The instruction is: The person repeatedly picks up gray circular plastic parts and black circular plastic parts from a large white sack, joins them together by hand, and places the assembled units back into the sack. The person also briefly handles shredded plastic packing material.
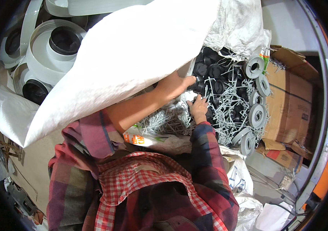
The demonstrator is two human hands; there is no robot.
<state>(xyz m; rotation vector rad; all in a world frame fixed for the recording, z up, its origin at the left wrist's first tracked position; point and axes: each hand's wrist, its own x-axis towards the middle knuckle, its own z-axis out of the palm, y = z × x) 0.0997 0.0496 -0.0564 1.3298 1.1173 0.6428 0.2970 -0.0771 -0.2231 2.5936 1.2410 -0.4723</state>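
Note:
My left hand (pixel 174 85) reaches in beneath the overhanging edge of a large, glaring white sheet-like piece (pixel 141 43). Its thumb lies over a black plastic cap (pixel 193 86), and its other fingers are mostly hidden. Pale plastic edges show beside this hand, partly covered by it. Just below and to the right, my right hand (pixel 199 108) has its fingers apart, with nothing visible in them. It rests at the border of a heap of thin light-grey plastic sticks (pixel 224 101). Several round black caps (pixel 214 70) lie among and above the sticks.
Grey flanged rings (pixel 257 115) line the heap's right side, next to a cardboard box (pixel 289 101). White fittings with black inserts (pixel 55 49) are stacked at upper left. Woven white sacks (pixel 239 26) hang above; a printed sack (pixel 158 141) lies before my apron.

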